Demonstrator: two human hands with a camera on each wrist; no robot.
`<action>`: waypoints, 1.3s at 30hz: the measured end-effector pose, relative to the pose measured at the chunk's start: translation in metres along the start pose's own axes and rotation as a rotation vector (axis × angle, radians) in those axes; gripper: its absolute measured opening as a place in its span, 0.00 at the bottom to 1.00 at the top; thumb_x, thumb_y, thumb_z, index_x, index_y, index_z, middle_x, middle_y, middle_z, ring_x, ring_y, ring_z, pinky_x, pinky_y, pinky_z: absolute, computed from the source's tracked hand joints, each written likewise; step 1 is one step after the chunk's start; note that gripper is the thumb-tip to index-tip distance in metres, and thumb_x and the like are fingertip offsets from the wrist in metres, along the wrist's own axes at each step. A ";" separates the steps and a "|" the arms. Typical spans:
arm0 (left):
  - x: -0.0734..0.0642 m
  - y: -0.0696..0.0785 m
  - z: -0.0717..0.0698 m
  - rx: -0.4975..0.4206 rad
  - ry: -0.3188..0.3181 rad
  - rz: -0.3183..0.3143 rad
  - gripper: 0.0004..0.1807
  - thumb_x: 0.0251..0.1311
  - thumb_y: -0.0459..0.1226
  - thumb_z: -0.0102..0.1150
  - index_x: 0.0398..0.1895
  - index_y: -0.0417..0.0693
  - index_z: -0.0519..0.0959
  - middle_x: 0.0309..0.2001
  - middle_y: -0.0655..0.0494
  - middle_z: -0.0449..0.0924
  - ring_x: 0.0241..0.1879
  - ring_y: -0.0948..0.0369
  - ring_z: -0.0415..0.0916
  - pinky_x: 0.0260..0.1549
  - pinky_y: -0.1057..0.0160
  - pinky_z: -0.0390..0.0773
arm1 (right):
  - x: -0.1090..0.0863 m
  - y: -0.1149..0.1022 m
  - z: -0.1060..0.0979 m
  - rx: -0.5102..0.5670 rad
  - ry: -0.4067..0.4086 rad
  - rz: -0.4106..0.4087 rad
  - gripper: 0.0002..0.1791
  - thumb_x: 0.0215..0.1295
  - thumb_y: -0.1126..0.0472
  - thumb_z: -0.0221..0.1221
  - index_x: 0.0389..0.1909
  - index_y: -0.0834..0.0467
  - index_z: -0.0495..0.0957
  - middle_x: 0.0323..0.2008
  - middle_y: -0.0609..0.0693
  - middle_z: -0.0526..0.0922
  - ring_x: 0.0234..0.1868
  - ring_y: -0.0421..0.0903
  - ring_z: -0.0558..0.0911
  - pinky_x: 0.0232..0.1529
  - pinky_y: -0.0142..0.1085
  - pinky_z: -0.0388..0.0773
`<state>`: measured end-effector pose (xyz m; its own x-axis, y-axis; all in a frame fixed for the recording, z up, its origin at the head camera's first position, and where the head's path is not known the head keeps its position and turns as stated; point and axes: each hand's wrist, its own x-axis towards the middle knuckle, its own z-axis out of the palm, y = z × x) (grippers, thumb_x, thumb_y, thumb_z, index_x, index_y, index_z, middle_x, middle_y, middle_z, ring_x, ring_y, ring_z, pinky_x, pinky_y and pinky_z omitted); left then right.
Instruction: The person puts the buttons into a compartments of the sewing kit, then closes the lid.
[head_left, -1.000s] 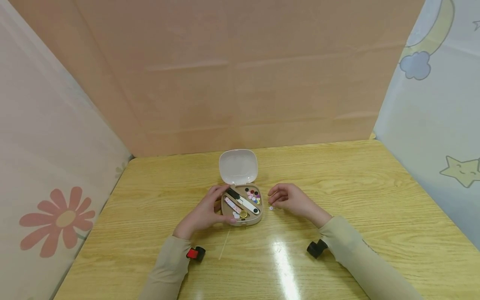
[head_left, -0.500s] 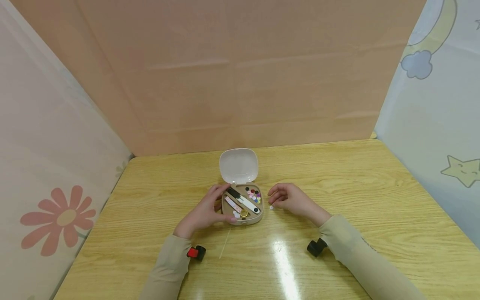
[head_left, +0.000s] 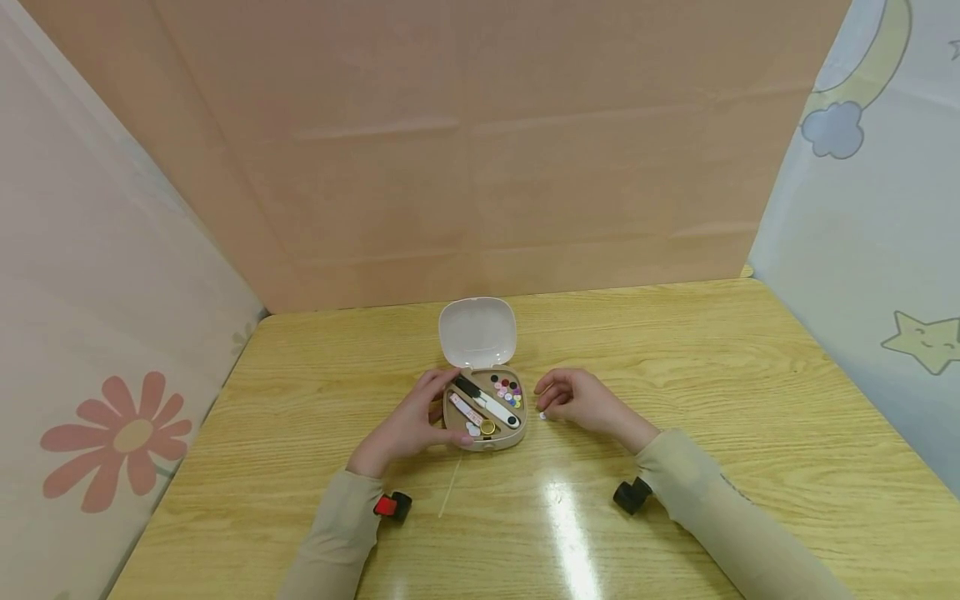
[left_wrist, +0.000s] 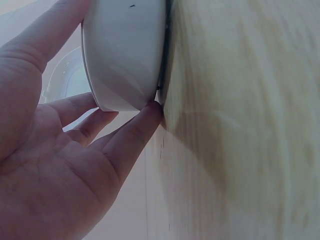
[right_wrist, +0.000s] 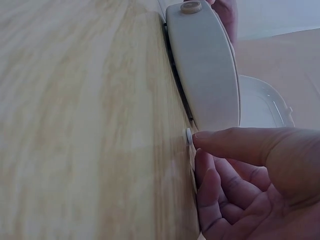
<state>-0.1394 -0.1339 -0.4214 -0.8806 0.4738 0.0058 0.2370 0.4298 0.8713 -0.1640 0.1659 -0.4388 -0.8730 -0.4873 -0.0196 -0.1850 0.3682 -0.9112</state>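
Note:
A small sewing kit box [head_left: 504, 442] stands on the table with its white lid [head_left: 477, 332] raised at the back. My left hand [head_left: 401, 429] grips it from the left, thumb at the front rim, fingertips against its side and lower edge in the left wrist view. Inside lie thread snips [head_left: 491, 406] with a black cover, a pink-and-white strip [head_left: 466, 409], a gold ring [head_left: 487, 427] and several coloured buttons [head_left: 506, 388]. Right of the box, a white button [right_wrist: 189, 136] lies on the table. My right hand [head_left: 585, 400] has its thumb tip right at it, other fingers bent.
A thin pale stick [head_left: 449, 490] lies on the wood-grain table [head_left: 300, 358] in front of the box. Camera mounts sit on both wrists, the left one [head_left: 393, 506] partly red, the right one [head_left: 632, 496] black. Fabric walls [head_left: 465, 167] stand behind and at both sides.
My right hand has shifted slightly, its thumb now covering more of the white button. The left hand and the sewing kit box stay in place.

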 end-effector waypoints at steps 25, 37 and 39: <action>-0.009 0.027 -0.004 -0.022 -0.025 -0.002 0.51 0.46 0.32 0.75 0.73 0.40 0.55 0.62 0.40 0.58 0.66 0.44 0.57 0.60 0.45 0.66 | -0.003 0.000 0.005 -0.058 0.027 -0.008 0.14 0.54 0.79 0.60 0.42 0.68 0.76 0.32 0.56 0.82 0.33 0.48 0.80 0.32 0.30 0.78; -0.009 0.025 -0.004 -0.014 -0.019 -0.009 0.51 0.45 0.33 0.75 0.73 0.40 0.55 0.62 0.41 0.58 0.66 0.44 0.57 0.60 0.45 0.66 | -0.004 0.000 0.003 -0.068 0.011 -0.019 0.13 0.55 0.76 0.62 0.42 0.67 0.77 0.31 0.54 0.80 0.33 0.47 0.77 0.32 0.29 0.76; -0.009 0.026 -0.003 -0.012 -0.018 -0.010 0.51 0.45 0.32 0.75 0.73 0.40 0.55 0.62 0.41 0.58 0.66 0.44 0.57 0.60 0.45 0.66 | -0.004 0.001 0.003 -0.067 0.004 -0.021 0.13 0.56 0.76 0.62 0.43 0.67 0.77 0.32 0.55 0.80 0.33 0.48 0.77 0.33 0.29 0.76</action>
<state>-0.1269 -0.1297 -0.3974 -0.8756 0.4830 -0.0117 0.2228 0.4252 0.8772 -0.1597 0.1658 -0.4409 -0.8707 -0.4918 0.0010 -0.2329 0.4104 -0.8817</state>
